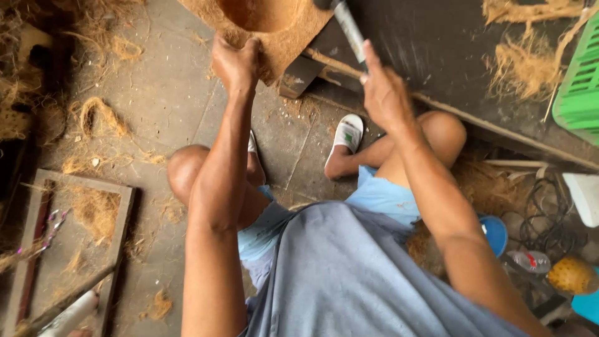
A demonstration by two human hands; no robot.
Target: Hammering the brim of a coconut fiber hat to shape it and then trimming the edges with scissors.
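Note:
My left hand (pixel 236 62) grips the lower edge of a brown coir mat piece (pixel 293 31) with a round hollow in it, at the top centre. My right hand (pixel 384 90) is closed round the shiny metal handle of a tool (pixel 349 28) that slants up toward the mat; its head is cut off by the frame's top edge. The mat rests on the corner of a dark board (pixel 437 43). Below my arms are my bent knees, light blue shorts and white sandals.
Loose coconut fibre (pixel 100 118) lies scattered over the concrete floor. A wooden frame (pixel 81 243) lies at lower left. A green plastic crate (pixel 580 87) stands at right, with a coiled cable (pixel 549 218), a plastic bottle (pixel 530 261) and a blue lid (pixel 496 234) below it.

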